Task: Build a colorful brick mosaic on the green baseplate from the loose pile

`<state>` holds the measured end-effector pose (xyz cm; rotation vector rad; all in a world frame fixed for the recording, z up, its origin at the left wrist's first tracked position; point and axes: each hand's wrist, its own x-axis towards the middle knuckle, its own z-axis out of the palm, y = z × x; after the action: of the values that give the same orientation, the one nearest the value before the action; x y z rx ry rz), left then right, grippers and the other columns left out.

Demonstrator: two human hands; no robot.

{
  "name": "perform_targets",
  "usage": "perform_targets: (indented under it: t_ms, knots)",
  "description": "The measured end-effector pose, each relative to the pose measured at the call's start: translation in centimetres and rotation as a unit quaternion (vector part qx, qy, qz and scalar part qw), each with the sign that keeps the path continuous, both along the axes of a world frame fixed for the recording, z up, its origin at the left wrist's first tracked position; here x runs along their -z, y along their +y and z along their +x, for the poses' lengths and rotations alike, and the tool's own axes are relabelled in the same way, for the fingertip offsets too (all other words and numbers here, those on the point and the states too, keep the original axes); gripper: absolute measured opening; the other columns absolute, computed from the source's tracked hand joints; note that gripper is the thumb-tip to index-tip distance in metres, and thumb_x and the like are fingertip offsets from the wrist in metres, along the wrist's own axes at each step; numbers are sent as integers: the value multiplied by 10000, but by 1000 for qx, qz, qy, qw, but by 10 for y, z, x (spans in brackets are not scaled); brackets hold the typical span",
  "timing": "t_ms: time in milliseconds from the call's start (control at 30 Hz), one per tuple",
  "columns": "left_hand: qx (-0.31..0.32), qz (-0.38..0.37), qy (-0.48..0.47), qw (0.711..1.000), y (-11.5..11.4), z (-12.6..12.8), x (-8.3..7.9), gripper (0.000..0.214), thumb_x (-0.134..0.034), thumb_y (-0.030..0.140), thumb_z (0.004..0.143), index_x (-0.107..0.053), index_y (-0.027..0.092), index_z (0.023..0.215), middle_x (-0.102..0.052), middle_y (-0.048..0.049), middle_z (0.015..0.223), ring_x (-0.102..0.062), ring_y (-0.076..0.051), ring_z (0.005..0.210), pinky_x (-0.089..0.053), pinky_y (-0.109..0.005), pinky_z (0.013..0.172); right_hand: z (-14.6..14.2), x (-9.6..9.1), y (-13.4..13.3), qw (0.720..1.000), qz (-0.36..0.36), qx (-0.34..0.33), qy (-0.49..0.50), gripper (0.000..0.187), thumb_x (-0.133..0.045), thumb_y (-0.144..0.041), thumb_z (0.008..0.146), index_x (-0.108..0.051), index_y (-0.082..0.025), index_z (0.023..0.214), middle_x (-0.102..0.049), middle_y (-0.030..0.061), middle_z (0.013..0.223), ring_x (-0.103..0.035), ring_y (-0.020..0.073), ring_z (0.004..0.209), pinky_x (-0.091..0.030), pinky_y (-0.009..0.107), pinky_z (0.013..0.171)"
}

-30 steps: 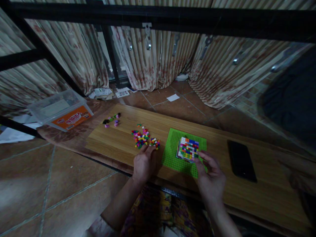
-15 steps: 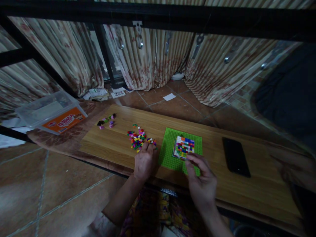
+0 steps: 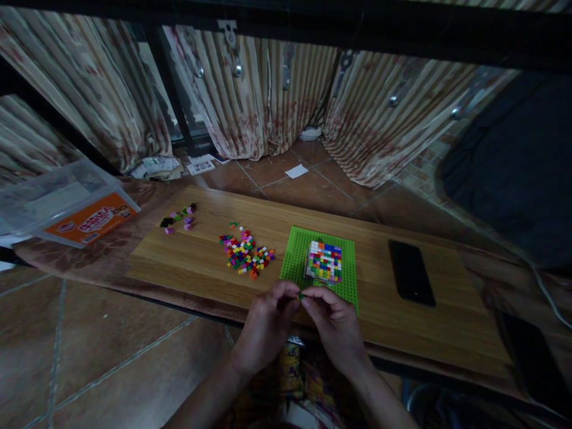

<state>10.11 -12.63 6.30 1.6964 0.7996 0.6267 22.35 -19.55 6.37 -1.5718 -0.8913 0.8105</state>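
A small green building brick (image 3: 301, 296) is pinched between the fingertips of both hands, just over the near edge of the baseplate. My left hand (image 3: 268, 319) closes on it from the left, my right hand (image 3: 335, 322) from the right. Behind them lies the green studded baseplate (image 3: 295, 253), carrying a square block of multicoloured bricks (image 3: 325, 261). To the left, loose bricks (image 3: 243, 250) of many colours lie in a pile on the wooden board. The fingers hide part of the held brick.
A black phone (image 3: 411, 272) lies right of the baseplate. Several small pink, green and dark brick pieces (image 3: 179, 217) sit far left on the wooden board (image 3: 205, 286). Beyond the board's left end stands a clear plastic box (image 3: 71, 202) with an orange label. Another dark device (image 3: 531, 357) lies at the lower right.
My left hand has left the brick pile and come right, meeting my right hand, which moved left and away from the brick block. Both now hold the green brick. The view has shifted slightly.
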Motion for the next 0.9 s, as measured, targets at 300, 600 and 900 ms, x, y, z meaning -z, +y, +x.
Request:
perform_targets:
  t_ms: [300,600,900]
  knots:
    - [22,-57,-2,998,6,3,12,222,-504,175,850,-549,189,1067,-623,-12,866,-581,-119,781,-469,-212,684,25,7,6,990,19,83,-112,147,-585,-323,819,-672,-207,848,-653,10,772,-607,167,732,-481,295,676]
    - [45,24,-2,999,13,24,20,453,-456,101,839,-492,209,1278,-653,-48,1102,-610,-160,968,-475,-290,894,40,16,25,900,-1,28,-434,135,-575,-236,833,-707,-235,865,-624,37,894,-562,189,854,-464,330,783]
    - [46,93,25,994,11,29,36,480,-434,107,850,-462,214,1317,-583,-72,1274,-573,-185,1116,-466,-336,959,40,17,27,911,-7,87,-403,84,-615,-260,804,-692,-228,815,-603,32,861,-578,184,831,-476,329,770]
